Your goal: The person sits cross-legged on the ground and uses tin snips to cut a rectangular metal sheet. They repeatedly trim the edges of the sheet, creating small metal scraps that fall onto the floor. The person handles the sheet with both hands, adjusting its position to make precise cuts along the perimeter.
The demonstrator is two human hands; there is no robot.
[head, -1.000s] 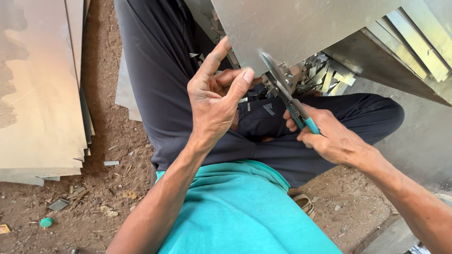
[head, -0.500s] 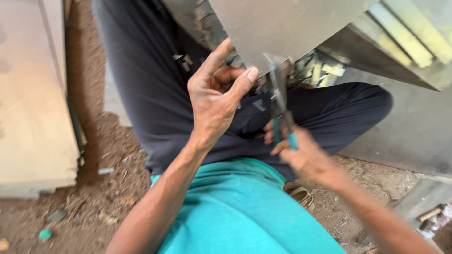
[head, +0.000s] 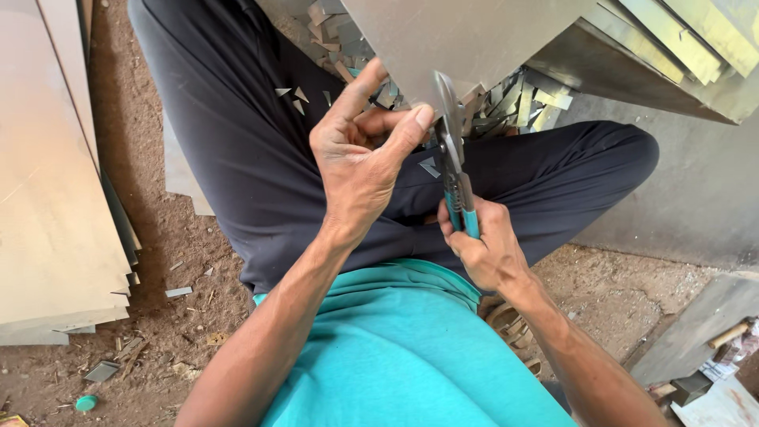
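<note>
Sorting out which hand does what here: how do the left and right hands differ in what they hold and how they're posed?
The left hand pinches the edge of the metal sheet, fingers partly spread; the right hand is closed in a fist around the teal-handled snips. The left hand sits higher, at the sheet; the right hand sits lower, near the lap. Both are bare.

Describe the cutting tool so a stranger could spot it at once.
Start at the large grey metal sheet held over the lap. At its lower edge, the right hand grips metal snips. Their teal handles and long steel blades stand out from the scattered scraps.
</note>
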